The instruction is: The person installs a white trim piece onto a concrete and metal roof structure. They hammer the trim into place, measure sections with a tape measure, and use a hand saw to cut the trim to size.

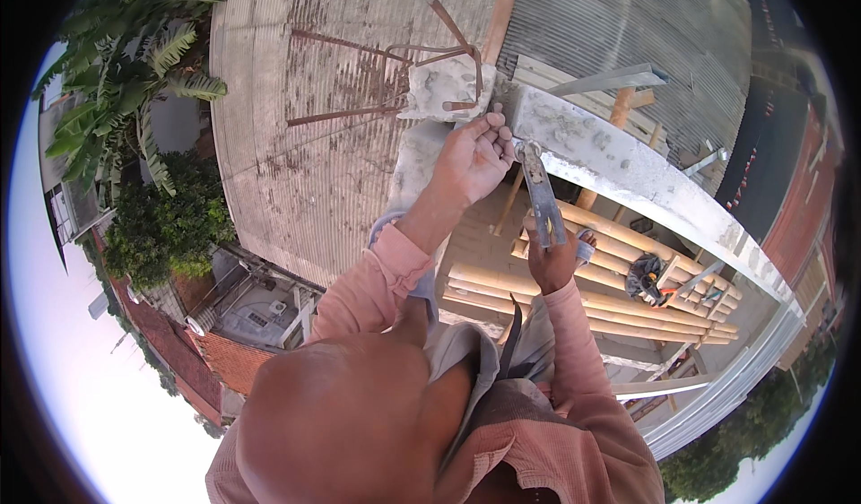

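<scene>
My left hand (475, 154) is raised at the near corner of a rough concrete column top (439, 84). Its fingers are curled in with the fingertips upward; what they hold, if anything, is too small to make out. My right hand (552, 262) is closed around the lower end of a long, flat grey metal tool (543, 197) with a rounded far end. That end sits beside my left thumb and close to the pale concrete beam (592, 141), which runs off to the right. Bent rusty reinforcing bars (348, 44) stick out from the column top.
A corrugated roof (305, 163) spreads out on the left, with another grey roof (628, 20) beyond the beam. Bamboo poles (664, 316) form a platform below right, bearing a dark bundle of tools (644, 277). Metal pieces (610, 81) project by the beam. My foot (585, 246) rests on the poles.
</scene>
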Tool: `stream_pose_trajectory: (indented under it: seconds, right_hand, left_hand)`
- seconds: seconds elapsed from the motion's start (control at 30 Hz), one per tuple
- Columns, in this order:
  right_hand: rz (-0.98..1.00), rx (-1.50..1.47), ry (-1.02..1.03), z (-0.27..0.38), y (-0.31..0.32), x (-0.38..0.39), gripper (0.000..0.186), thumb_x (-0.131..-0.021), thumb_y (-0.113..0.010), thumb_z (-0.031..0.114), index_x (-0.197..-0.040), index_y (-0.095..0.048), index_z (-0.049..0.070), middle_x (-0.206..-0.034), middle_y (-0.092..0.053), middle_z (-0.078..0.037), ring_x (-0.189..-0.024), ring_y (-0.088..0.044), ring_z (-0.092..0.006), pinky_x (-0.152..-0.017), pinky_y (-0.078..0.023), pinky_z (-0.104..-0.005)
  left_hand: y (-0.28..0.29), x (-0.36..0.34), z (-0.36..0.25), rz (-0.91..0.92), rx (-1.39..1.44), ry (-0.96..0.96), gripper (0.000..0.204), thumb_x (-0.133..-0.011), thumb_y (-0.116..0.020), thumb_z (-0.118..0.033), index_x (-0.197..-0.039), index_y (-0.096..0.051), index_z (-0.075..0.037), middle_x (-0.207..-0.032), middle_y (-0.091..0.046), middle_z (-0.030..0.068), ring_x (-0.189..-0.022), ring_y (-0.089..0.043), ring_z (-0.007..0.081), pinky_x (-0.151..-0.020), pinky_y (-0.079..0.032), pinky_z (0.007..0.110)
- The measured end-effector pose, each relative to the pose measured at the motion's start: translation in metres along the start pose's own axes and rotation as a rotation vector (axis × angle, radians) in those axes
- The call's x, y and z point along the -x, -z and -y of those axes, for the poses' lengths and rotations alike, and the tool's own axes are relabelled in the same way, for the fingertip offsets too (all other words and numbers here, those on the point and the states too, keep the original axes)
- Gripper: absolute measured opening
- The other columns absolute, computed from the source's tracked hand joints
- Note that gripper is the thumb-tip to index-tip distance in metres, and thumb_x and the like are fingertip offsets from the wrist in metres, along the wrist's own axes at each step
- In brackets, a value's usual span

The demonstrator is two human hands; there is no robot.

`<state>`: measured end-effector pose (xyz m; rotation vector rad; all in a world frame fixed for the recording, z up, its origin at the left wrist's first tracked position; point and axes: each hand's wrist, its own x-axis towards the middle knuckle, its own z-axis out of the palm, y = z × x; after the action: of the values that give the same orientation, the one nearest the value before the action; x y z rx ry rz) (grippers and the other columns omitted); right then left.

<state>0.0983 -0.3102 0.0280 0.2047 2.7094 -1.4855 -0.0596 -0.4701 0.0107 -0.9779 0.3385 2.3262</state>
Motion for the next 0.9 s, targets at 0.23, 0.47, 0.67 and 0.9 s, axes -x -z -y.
stream_pose_trajectory:
  seconds: [0.23, 0.47, 0.67, 0.9]
  right_hand:
    - [-0.021, 0.061, 0.264, -0.001, 0.0, -0.022, 0.025, -0.081, -0.076, 0.017, -0.095, -0.059, 0.005, -0.075, -0.063, -0.013, -0.063, -0.065, -0.0357, -0.057, -0.05, -0.0426]
    - [0.066, 0.111, 0.073, -0.022, -0.034, -0.033, 0.024, -0.08, -0.075, 0.015, -0.092, -0.057, 0.006, -0.073, -0.063, -0.014, -0.064, -0.065, -0.0354, -0.056, -0.049, -0.0433]
    - [0.064, 0.074, 0.155, -0.018, -0.031, -0.035, 0.027, -0.083, -0.075, 0.015, -0.097, -0.054, 0.006, -0.075, -0.063, -0.016, -0.068, -0.067, -0.0364, -0.056, -0.049, -0.0455]
    - [0.045, 0.089, 0.237, -0.024, -0.03, -0.03, 0.03, -0.085, -0.074, 0.014, -0.105, -0.053, 0.006, -0.076, -0.064, -0.018, -0.07, -0.067, -0.0387, -0.058, -0.05, -0.0464]
  left_hand:
    - [-0.034, 0.024, -0.021, -0.163, 0.159, 0.067, 0.028, -0.104, -0.038, -0.019, -0.123, -0.054, -0.006, -0.139, -0.061, 0.0123, -0.137, -0.043, 0.0256, -0.112, -0.032, 0.041]
    - [-0.026, 0.026, -0.028, -0.036, 0.205, 0.076, 0.038, -0.106, -0.029, -0.024, -0.128, -0.051, -0.003, -0.142, -0.052, 0.026, -0.138, -0.044, 0.034, -0.116, -0.031, 0.054]
    - [-0.011, 0.022, -0.033, 0.068, 0.196, 0.114, 0.044, -0.107, -0.029, -0.026, -0.138, -0.046, 0.001, -0.143, -0.051, 0.0255, -0.134, -0.047, 0.0355, -0.114, -0.034, 0.055]
    - [-0.017, 0.019, -0.028, 0.046, 0.237, 0.071, 0.038, -0.106, -0.031, -0.022, -0.128, -0.052, 0.001, -0.135, -0.056, 0.0228, -0.13, -0.05, 0.0338, -0.107, -0.042, 0.056]
